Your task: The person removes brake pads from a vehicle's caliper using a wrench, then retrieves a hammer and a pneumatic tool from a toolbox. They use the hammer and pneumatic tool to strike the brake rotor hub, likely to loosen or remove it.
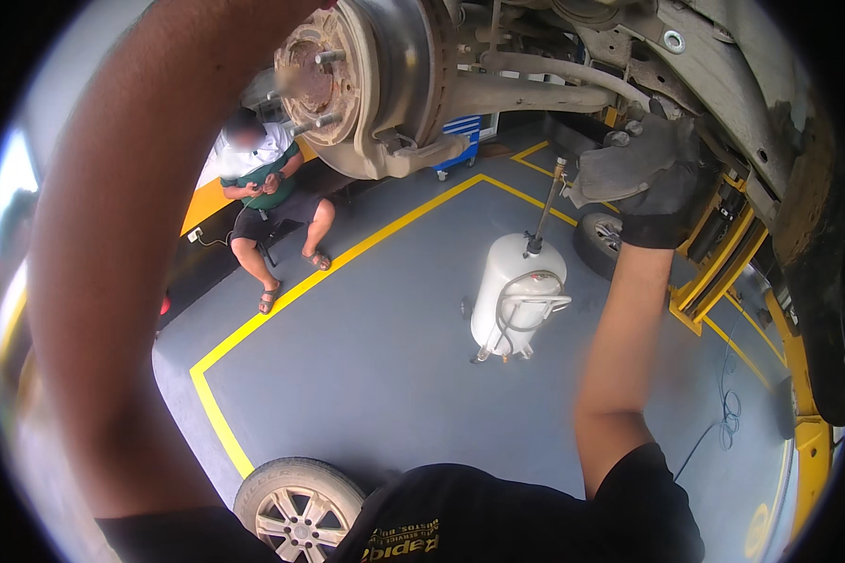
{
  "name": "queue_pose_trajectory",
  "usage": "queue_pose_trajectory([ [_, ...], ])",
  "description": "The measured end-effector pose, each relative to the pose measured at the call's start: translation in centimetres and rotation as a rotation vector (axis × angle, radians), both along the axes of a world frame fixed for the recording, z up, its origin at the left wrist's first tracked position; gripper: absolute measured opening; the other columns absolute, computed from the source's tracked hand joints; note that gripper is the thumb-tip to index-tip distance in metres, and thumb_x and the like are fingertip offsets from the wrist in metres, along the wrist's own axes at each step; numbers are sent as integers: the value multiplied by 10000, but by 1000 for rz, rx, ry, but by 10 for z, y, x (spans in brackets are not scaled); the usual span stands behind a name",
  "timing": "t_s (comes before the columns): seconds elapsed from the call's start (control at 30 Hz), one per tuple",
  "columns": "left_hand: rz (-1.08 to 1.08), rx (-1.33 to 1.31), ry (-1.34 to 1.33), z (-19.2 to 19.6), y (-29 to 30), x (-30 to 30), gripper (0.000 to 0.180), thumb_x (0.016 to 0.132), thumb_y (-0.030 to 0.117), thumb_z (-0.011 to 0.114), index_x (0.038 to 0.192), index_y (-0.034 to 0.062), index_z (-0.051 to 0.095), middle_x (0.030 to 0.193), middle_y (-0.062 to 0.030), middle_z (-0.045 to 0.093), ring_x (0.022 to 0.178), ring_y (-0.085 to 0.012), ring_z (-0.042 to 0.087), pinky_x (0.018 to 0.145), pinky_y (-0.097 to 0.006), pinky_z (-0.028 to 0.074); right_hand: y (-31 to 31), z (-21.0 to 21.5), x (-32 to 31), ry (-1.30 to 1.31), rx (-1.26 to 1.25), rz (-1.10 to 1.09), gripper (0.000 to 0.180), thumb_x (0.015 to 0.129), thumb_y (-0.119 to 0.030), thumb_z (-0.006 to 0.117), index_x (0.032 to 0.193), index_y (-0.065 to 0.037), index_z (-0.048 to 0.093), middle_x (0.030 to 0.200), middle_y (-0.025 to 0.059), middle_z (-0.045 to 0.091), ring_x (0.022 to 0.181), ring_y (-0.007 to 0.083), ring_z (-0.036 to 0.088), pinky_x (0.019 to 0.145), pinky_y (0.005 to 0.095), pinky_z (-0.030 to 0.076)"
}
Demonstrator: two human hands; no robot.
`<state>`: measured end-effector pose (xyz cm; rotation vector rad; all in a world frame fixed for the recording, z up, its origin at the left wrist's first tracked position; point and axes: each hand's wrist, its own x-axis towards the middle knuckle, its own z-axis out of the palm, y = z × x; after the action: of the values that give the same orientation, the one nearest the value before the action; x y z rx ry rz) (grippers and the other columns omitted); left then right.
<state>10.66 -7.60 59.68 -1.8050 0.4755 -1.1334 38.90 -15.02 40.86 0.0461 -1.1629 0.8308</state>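
Note:
My left arm [113,281] rises along the left side and passes out at the top edge beside the wheel hub [314,80]; its hand is out of view. The hub is rusty with bare studs, and a brake disc [413,70] sits behind it. My right hand [668,192], in a dark glove, is raised under the vehicle at the upper right. It is beside a grey, flat-looking piece [620,171] near the end of a suspension arm [554,68]. The right fingers are blurred and partly hidden, so their grip does not show.
A white wheeled tank [516,296] with an upright tube stands on the grey floor. A seated person [263,178] is at the left. One wheel [300,511] lies near me, another tyre [599,239] farther off. A yellow lift post [714,272] and hose [728,418] are right.

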Motion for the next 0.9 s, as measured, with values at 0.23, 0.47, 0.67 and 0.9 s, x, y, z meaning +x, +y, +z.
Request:
queue_pose_trajectory([
  [0.23, 91, 470, 75, -37, 17, -9, 239, 732, 190, 645, 964, 138, 627, 950, -54, 603, 819, -222, 620, 619, -352, 538, -7, -8, -49, -4, -343, -554, 407, 949, -332, 570, 1225, -34, 532, 977, 80, 602, 736, 189, 596, 630, 338, 518],
  [0.47, 128, 415, 72, -62, 4, -13, 192, 755, 171, 633, 941, 124, 632, 920, -44, 606, 807, -200, 619, 591, -328, 535, 25, -35, -58, -56, -396, -231, 231, 942, -176, 572, 1132, -45, 585, 907, 52, 617, 768, 159, 571, 639, 303, 465],
  [0.67, 98, -60, 64, -86, -10, -52, 291, 756, 152, 719, 1015, 64, 620, 946, -84, 630, 818, -243, 637, 710, -354, 537, 41, -44, -68, -75, -398, -147, 239, 936, -158, 565, 1150, -49, 564, 965, 70, 620, 788, 166, 571, 663, 302, 481],
  [0.9, -134, -1743, -12, -289, -5, -153, 334, 868, 111, 676, 1163, 11, 555, 1013, -82, 621, 772, -174, 595, 724, -303, 516, 36, -58, -74, -246, -489, -264, 296, 948, -159, 564, 1207, -19, 531, 949, 87, 593, 770, 168, 593, 640, 291, 499],
])
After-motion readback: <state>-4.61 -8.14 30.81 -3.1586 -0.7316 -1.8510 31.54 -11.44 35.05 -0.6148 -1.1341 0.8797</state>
